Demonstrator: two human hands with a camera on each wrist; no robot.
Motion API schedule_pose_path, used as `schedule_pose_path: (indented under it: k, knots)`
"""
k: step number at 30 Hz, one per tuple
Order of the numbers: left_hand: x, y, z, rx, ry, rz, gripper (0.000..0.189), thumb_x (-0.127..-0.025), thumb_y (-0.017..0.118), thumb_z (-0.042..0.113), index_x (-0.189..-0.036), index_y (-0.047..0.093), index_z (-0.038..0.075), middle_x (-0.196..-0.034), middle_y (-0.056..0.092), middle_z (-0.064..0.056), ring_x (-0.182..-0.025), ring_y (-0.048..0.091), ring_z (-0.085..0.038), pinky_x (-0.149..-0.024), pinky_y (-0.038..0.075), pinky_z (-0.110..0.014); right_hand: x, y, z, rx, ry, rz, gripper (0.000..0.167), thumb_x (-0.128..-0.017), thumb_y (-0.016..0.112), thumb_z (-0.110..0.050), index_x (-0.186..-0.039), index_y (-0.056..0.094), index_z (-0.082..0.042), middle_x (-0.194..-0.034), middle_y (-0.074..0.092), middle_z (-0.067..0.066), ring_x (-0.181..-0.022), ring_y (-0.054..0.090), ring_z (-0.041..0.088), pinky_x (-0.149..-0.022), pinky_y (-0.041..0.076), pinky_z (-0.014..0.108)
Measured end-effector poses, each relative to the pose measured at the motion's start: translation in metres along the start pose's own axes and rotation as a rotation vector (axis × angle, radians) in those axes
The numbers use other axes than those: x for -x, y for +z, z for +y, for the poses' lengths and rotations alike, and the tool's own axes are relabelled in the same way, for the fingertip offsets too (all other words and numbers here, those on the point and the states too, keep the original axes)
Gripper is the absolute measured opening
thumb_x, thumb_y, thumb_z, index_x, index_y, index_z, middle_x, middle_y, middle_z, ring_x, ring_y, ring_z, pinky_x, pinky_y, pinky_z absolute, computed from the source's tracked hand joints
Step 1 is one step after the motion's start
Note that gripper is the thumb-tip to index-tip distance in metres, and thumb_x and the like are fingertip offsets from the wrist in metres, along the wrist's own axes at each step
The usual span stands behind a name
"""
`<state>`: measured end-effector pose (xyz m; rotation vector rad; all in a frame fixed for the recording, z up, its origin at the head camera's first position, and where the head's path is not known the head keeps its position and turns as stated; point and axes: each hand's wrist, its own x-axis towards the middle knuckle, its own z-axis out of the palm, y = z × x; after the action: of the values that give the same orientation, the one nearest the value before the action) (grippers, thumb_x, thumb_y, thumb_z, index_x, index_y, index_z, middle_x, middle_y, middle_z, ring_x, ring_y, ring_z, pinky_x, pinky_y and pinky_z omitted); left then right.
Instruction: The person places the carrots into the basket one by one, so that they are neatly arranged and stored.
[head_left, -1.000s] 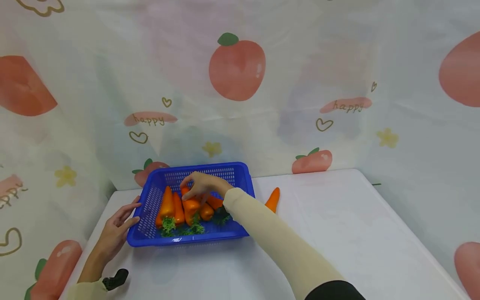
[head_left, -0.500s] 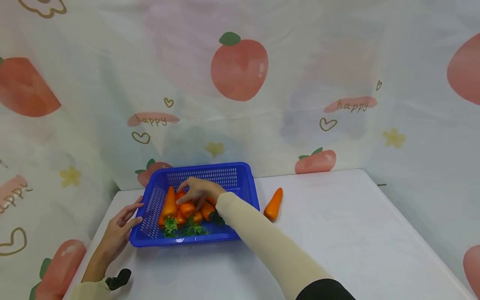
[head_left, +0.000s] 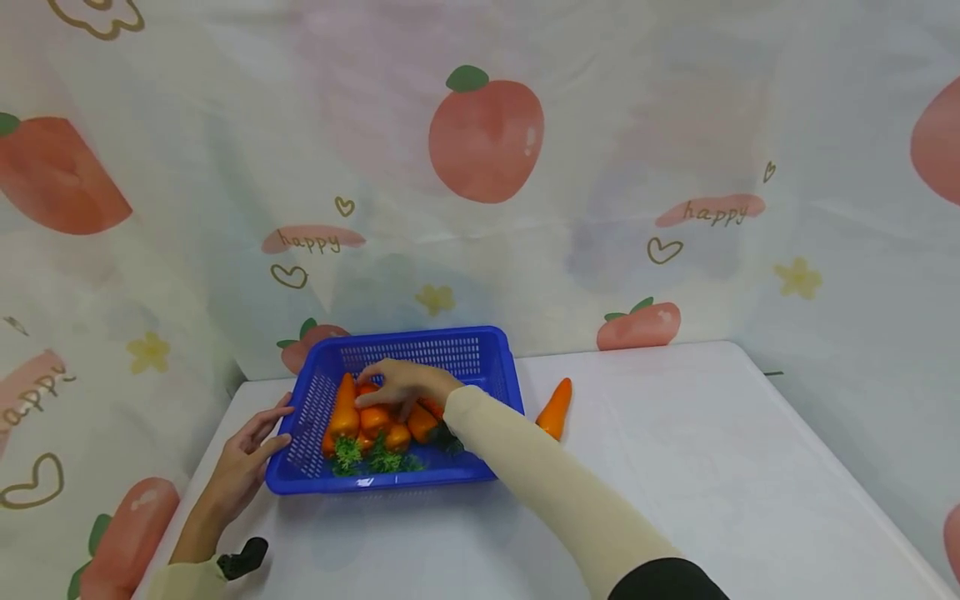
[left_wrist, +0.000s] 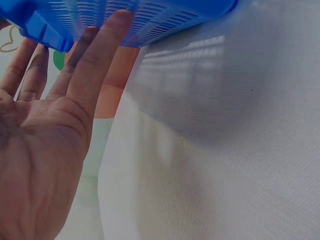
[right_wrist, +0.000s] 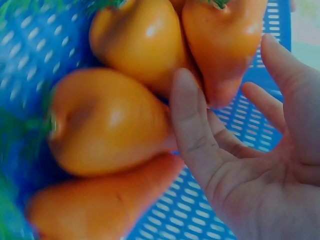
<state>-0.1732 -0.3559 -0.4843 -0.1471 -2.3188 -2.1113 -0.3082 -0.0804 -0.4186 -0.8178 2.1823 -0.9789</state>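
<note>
A blue perforated basket (head_left: pixel 405 477) holds several plump orange carrots (head_left: pixel 344 412) with green leafy tops. My left hand (head_left: pixel 238 467) is at its left wall; thumb and fingers, nearly straight, touch the outside. In the left wrist view, those fingers (left_wrist: pixel 95 60) rest against the slotted blue side. My right hand (head_left: pixel 408 383) reaches down into the basket among the carrots. In the right wrist view its fingers are spread loosely around the tapered end of one carrot (right_wrist: pixel 222 50), fingertips right at its sides. Another carrot (right_wrist: pixel 110 122) lies just beside the nearest finger.
One more carrot (head_left: pixel 555 410) lies on the white table (head_left: pixel 675 467), right of the basket and partly behind the right sleeve. A patterned cloth (head_left: pixel 480 267) with fruit prints hangs behind and beside the table.
My right hand has lowered a carrot that stood higher between its fingers, and it now lies among the others. My left hand has stayed at the basket's left side.
</note>
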Motion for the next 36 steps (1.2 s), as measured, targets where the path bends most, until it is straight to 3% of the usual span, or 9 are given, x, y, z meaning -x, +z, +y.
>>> schedule_pose_path:
  k: [4,6,9,12,16,21,28,32,36]
  knots:
    - [0.000,0.000,0.001,0.011,-0.006,-0.002,0.050,-0.106,0.058,0.013,-0.152,0.043,0.003,-0.171,0.019,-0.001,-0.155,0.009,-0.043,-0.094,0.052,-0.018,0.009,-0.017,0.001,0.117,-0.029,-0.032,0.056,-0.102,0.065,-0.037,-0.151,0.050,-0.014,-0.131,0.059,0.012,-0.077,0.066,0.036,-0.073,0.061,0.046]
    - [0.000,-0.001,0.002,0.012,-0.005,-0.003,0.050,-0.106,0.058,0.013,-0.152,0.043,0.003,-0.171,0.019,-0.001,-0.155,0.009,-0.042,-0.094,0.052,-0.017,0.016,-0.029,0.000,0.185,-0.044,-0.029,0.056,-0.101,0.066,-0.038,-0.151,0.051,-0.017,-0.135,0.058,0.015,-0.085,0.067,0.032,-0.073,0.060,0.043]
    - [0.000,-0.001,0.003,0.017,0.009,-0.005,0.049,-0.106,0.057,0.012,-0.152,0.042,0.001,-0.172,0.019,-0.002,-0.156,0.008,-0.040,-0.096,0.051,-0.016,0.030,-0.048,-0.002,0.220,-0.058,-0.009,0.057,-0.100,0.067,-0.037,-0.151,0.051,-0.018,-0.142,0.054,0.019,-0.095,0.070,0.030,-0.070,0.062,0.040]
    - [-0.001,-0.001,0.003,0.019,0.020,-0.012,0.050,-0.106,0.057,0.011,-0.152,0.042,0.000,-0.172,0.018,-0.002,-0.157,0.008,-0.038,-0.096,0.050,-0.016,0.050,-0.067,-0.003,0.247,-0.097,0.021,0.055,-0.101,0.067,-0.035,-0.151,0.051,-0.019,-0.143,0.053,0.022,-0.089,0.071,0.034,-0.065,0.061,0.038]
    - [-0.002,-0.001,0.002,0.009,0.008,-0.010,0.051,-0.106,0.058,0.014,-0.152,0.042,0.002,-0.171,0.020,0.000,-0.156,0.008,-0.040,-0.096,0.051,-0.017,0.079,-0.088,0.007,0.377,-0.195,0.100,0.053,-0.102,0.066,-0.033,-0.150,0.052,-0.017,-0.141,0.057,0.020,-0.086,0.068,0.027,-0.071,0.057,0.032]
    - [-0.001,-0.001,0.001,-0.008,-0.010,0.003,0.051,-0.106,0.058,0.016,-0.152,0.042,0.002,-0.171,0.020,0.001,-0.156,0.008,-0.042,-0.095,0.051,-0.018,0.119,-0.108,0.033,0.419,-0.244,0.227,0.053,-0.100,0.069,-0.030,-0.148,0.054,-0.013,-0.133,0.061,0.017,-0.084,0.066,0.022,-0.075,0.056,0.031]
    - [-0.001,0.001,0.002,0.007,-0.018,-0.008,0.052,-0.106,0.058,0.015,-0.153,0.041,0.002,-0.172,0.018,-0.003,-0.155,0.010,-0.045,-0.094,0.053,-0.020,0.179,-0.121,0.080,0.433,-0.192,0.428,0.056,-0.094,0.076,-0.025,-0.145,0.057,-0.008,-0.128,0.062,0.021,-0.087,0.066,0.021,-0.071,0.059,0.029]
    - [-0.001,0.002,0.002,0.002,-0.025,-0.006,0.052,-0.106,0.058,0.016,-0.153,0.040,0.002,-0.172,0.017,-0.004,-0.154,0.010,-0.045,-0.093,0.053,-0.020,0.205,-0.120,0.104,0.422,-0.112,0.476,0.057,-0.094,0.077,-0.025,-0.145,0.056,-0.009,-0.123,0.062,0.022,-0.074,0.062,0.017,-0.066,0.057,0.027]
    - [0.000,0.002,0.003,0.007,-0.022,-0.001,0.052,-0.106,0.058,0.016,-0.153,0.040,0.002,-0.172,0.017,-0.004,-0.155,0.010,-0.045,-0.093,0.053,-0.020,0.217,-0.114,0.125,0.394,-0.081,0.501,0.058,-0.094,0.077,-0.026,-0.144,0.056,-0.006,-0.122,0.062,0.024,-0.071,0.060,0.018,-0.065,0.056,0.029]
